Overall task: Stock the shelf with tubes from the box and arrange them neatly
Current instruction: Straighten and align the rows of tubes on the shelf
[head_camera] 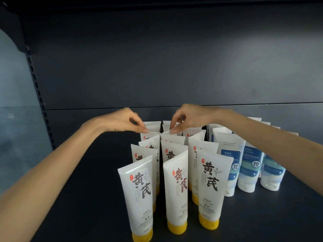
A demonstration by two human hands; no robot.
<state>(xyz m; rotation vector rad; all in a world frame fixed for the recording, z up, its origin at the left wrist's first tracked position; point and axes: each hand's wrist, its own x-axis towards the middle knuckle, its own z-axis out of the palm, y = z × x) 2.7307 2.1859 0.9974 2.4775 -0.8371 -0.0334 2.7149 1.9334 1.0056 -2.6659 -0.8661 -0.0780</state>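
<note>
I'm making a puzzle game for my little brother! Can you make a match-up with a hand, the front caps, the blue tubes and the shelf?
Things:
1. left hand
2. front tube caps
3. blue-label tubes
4. shelf

Matches:
a. dark grey
b. standing on the right side
c. yellow
d. pinching the top of a back tube

Right pairs: 1-d, 2-c, 3-b, 4-a
</note>
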